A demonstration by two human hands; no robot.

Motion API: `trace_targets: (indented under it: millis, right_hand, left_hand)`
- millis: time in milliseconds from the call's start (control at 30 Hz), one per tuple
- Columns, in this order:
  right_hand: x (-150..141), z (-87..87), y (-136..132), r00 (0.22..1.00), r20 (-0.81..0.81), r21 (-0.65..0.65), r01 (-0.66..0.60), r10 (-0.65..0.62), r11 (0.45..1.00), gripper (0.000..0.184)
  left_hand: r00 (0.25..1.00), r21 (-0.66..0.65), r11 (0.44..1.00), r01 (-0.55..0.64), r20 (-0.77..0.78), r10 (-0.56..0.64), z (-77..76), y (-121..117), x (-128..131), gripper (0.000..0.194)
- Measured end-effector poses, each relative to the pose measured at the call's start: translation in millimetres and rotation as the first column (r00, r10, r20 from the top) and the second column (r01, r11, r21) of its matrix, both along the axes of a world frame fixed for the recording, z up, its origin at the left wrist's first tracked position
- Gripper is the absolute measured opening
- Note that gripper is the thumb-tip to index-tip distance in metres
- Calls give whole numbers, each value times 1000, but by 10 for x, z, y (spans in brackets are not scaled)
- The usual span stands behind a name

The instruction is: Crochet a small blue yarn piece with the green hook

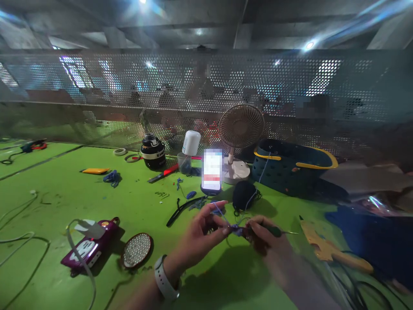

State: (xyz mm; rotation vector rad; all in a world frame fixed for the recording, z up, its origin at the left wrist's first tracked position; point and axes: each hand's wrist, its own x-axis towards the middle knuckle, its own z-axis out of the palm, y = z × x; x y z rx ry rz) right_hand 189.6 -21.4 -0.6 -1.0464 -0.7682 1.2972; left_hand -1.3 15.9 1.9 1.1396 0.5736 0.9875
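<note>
Left fingers [217,236] pinch yarnwork [238,231], right fingers [262,231] a green-handled tool [276,231]; slack in the eleven-o'clock strand [220,210] could loosen the yarnwork.

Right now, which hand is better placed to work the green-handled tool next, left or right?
Right hand, most likely: it holds the green-handled tool beside the purple yarn piece, while the left hand pinches that piece.

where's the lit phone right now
In the head view, the phone is near the picture's middle on the green table, just left of the fan, beyond the left hand.
</note>
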Motion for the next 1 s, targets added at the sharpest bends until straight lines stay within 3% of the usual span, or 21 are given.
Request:
trace_targets:
  millis: [133,267,367,433,533,633,700,767,833,900,1000]
  right_hand:
    - [-108,62,3,994,-110,-109,-4,-8,994,31]
    - [-107,43,-3,996,-93,-110,-21,10,994,29]
    - [-82,-43,-5,1000,10,-22,-4,4,1000,25]
    - [-59,-121,-14,982,178,132,44,-67,990,19]
    - [-20,-226,-29,835,489,465,-4,-253,885,6]
    - [-5,-265,-30,657,660,612,-190,-363,768,11]
    - [-21,-232,-29,617,675,657,-253,-405,710,15]
    - [-51,-153,-38,646,638,700,-261,-418,664,17]
    - [-83,-53,-59,704,605,698,-244,-372,673,16]
    - [-107,24,-85,731,602,655,-221,-322,722,12]
    - [-112,12,-112,645,654,648,-208,-395,733,11]
  left_hand:
    - [999,126,992,20,-46,-15,10,-17,-35,55]
    - [999,46,999,15,-48,-13,32,-21,-22,54]
    - [996,23,998,-65,-60,67,14,-17,28,52]
    - [995,-17,996,-87,-42,86,6,-18,58,56]
    - [996,-123,989,-80,24,84,15,-33,89,61]
    - [997,-214,975,-56,42,67,26,-61,103,64]
    - [998,-255,967,-29,46,42,23,-74,104,69]
    - [997,-276,961,19,77,3,16,-79,101,74]
    - [992,-279,958,63,119,-31,6,-77,103,79]
    - [994,-260,964,53,109,-25,-8,-74,115,85]
    - [996,-150,985,-86,12,89,-43,-79,148,92]
